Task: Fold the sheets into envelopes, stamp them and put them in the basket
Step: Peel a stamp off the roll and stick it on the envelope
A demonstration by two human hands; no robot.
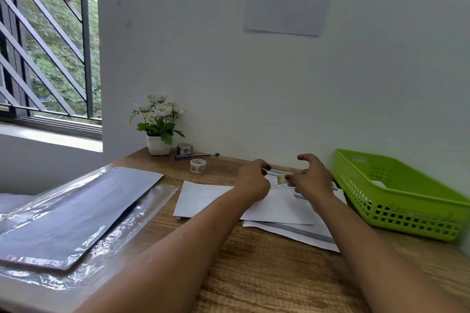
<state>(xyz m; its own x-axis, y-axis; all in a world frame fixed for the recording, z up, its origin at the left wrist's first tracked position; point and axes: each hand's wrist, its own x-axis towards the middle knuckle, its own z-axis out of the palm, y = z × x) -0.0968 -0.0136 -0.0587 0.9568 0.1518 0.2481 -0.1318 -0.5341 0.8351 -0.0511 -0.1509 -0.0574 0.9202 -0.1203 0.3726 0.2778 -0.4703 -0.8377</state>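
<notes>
Both my hands are raised over the white sheets [279,207] and a folded envelope [201,197] lying on the wooden desk. My right hand [311,180] pinches a small greenish sticker stamp [281,179] between thumb and forefinger. My left hand [254,180] holds the other end, apparently a strip of backing; its fingertips are hidden behind the hand. The green plastic basket [396,207] stands at the right, with something white inside.
Two tape rolls [197,165] [184,148], a blue pen [195,155] and a potted white flower [159,126] sit at the back left. A dark sheet in clear plastic [76,208] covers the left side. The wall is close behind.
</notes>
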